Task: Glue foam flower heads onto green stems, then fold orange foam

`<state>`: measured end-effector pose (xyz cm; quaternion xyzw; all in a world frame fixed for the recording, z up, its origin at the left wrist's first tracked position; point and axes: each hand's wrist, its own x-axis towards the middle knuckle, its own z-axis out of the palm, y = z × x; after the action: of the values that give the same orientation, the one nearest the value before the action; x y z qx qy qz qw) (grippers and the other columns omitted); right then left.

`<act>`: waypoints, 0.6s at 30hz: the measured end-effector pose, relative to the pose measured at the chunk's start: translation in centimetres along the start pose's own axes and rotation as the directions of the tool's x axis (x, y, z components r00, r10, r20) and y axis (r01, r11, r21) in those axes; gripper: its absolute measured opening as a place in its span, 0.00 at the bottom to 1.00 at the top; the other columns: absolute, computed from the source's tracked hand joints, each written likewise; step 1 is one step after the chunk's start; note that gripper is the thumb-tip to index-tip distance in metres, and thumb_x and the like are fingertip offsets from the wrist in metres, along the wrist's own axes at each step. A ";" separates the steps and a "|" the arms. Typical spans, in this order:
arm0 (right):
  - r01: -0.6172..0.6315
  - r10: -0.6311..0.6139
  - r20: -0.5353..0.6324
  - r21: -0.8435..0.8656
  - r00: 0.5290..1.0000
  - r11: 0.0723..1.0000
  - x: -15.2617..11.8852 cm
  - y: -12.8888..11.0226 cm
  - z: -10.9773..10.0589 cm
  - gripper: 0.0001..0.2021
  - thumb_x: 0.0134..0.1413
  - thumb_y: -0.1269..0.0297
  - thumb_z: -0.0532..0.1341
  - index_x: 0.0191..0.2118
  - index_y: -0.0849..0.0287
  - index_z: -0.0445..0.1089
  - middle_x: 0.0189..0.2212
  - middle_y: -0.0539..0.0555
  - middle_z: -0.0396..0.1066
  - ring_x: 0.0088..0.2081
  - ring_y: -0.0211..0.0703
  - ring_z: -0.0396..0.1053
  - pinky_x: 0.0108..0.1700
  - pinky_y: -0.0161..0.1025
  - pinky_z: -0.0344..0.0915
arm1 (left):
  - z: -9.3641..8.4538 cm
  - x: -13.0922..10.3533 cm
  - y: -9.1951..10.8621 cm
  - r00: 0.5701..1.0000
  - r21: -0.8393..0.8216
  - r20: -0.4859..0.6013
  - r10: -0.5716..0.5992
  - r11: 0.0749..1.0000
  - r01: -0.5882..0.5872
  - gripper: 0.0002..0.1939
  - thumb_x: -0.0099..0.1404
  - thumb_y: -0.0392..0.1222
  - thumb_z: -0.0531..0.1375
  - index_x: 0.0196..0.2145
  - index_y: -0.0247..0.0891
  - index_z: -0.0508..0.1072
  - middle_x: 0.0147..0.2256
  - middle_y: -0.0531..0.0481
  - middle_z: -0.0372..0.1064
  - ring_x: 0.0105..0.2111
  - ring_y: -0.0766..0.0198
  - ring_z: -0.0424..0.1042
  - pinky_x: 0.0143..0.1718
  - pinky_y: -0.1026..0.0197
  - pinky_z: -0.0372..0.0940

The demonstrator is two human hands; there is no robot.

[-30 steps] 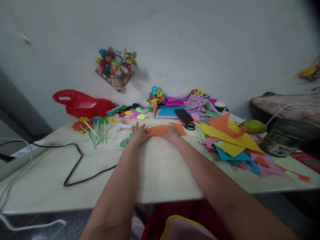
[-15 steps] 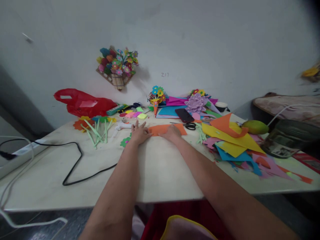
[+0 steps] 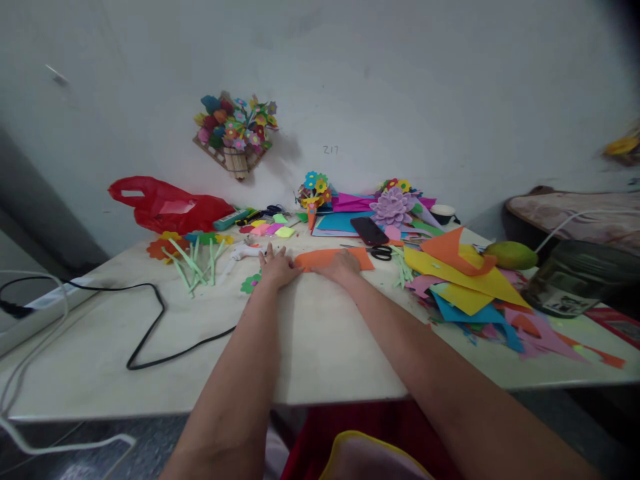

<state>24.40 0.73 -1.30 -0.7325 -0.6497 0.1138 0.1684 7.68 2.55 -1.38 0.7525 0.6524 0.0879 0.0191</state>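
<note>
An orange sheet [image 3: 327,257], foam or paper, lies on the table with its left end slightly curled. My left hand [image 3: 277,268] is at that left end, thumb and fingertips on the edge, the other fingers bent and a little apart. On the sheet's front edge, my right hand [image 3: 342,265] grips and presses with bent fingers; its fingertips are partly hidden. Black-handled scissors [image 3: 381,253] lie just right of the sheet. Left of my left hand are a white glue gun [image 3: 246,251] and a green flower cutout [image 3: 250,284] with a pink centre.
Pale green strips [image 3: 200,267] lie left, before a red plastic bag [image 3: 170,207]. A black cord [image 3: 159,300] crosses the left side. At right are coloured scraps [image 3: 475,280], a mango [image 3: 510,255] and a jar [image 3: 575,280]. Behind lie a phone [image 3: 369,231] and a purple flower [image 3: 393,207].
The fingers of my left hand have drawn slightly closer together and shifted a little left at the sheet's end. My right hand stays almost in place.
</note>
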 end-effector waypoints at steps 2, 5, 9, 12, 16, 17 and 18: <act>-0.053 0.052 -0.035 -0.018 0.998 0.998 0.0 -0.1 0.1 0.49 0.30 0.33 0.57 0.51 0.74 0.61 0.52 0.73 0.56 0.53 0.62 0.54 0.50 0.49 0.53 | -0.1 0.0 0.0 1.000 0.001 0.009 -0.017 1.000 0.017 0.23 0.52 0.63 0.52 0.33 0.44 0.75 0.61 0.52 0.46 0.61 0.44 0.26 0.56 0.38 0.25; -0.062 0.061 -0.049 -0.033 0.997 0.997 0.1 -0.2 0.2 0.50 0.27 0.31 0.56 0.51 0.73 0.62 0.52 0.72 0.57 0.52 0.61 0.56 0.50 0.48 0.53 | -0.1 0.0 0.0 0.999 0.003 0.010 -0.041 0.999 0.041 0.25 0.51 0.64 0.51 0.33 0.45 0.75 0.61 0.51 0.46 0.61 0.43 0.24 0.55 0.36 0.23; -0.068 0.067 -0.046 -0.035 0.997 0.997 0.1 -0.3 0.2 0.52 0.24 0.30 0.56 0.51 0.72 0.62 0.52 0.72 0.57 0.52 0.62 0.55 0.50 0.49 0.53 | -0.2 0.0 -0.4 0.993 0.006 0.011 -0.114 0.994 0.114 0.25 0.49 0.66 0.53 0.30 0.43 0.75 0.62 0.50 0.43 0.60 0.41 0.20 0.53 0.34 0.22; -0.076 0.075 -0.034 -0.033 0.997 0.997 0.0 -0.5 0.0 0.52 0.24 0.30 0.56 0.51 0.70 0.63 0.52 0.71 0.57 0.53 0.62 0.54 0.51 0.49 0.52 | -0.2 -0.2 -0.6 0.986 0.012 -0.031 -0.164 0.986 0.165 0.26 0.46 0.65 0.55 0.32 0.41 0.74 0.62 0.47 0.40 0.59 0.38 0.17 0.52 0.33 0.21; -0.077 0.076 -0.037 -0.036 0.996 0.996 -0.1 -0.6 0.0 0.50 0.27 0.31 0.56 0.52 0.70 0.63 0.52 0.70 0.57 0.53 0.61 0.54 0.51 0.48 0.51 | -0.2 -0.3 -0.2 0.976 0.007 -0.115 -0.183 0.983 0.185 0.30 0.50 0.65 0.52 0.39 0.39 0.71 0.63 0.45 0.35 0.59 0.41 0.16 0.54 0.35 0.22; -0.073 0.071 -0.043 -0.040 0.997 0.997 -0.2 -0.6 0.0 0.49 0.28 0.31 0.56 0.51 0.70 0.63 0.52 0.71 0.57 0.53 0.60 0.54 0.51 0.48 0.51 | -0.2 -0.3 0.1 0.976 0.009 -0.130 -0.176 0.984 0.178 0.30 0.51 0.65 0.50 0.41 0.39 0.70 0.63 0.45 0.34 0.59 0.43 0.16 0.54 0.35 0.22; -0.071 0.068 -0.047 -0.045 0.997 0.996 -0.2 -0.6 0.1 0.49 0.29 0.31 0.55 0.51 0.70 0.63 0.52 0.71 0.58 0.53 0.60 0.55 0.51 0.48 0.51 | -0.1 -0.3 0.4 0.977 0.013 -0.141 -0.162 0.986 0.166 0.30 0.52 0.64 0.49 0.43 0.39 0.69 0.63 0.45 0.34 0.59 0.44 0.16 0.55 0.36 0.22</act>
<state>23.78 0.62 -1.11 -0.7609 -0.6223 0.0874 0.1620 8.01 2.19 -1.27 0.6883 0.7130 0.1305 -0.0288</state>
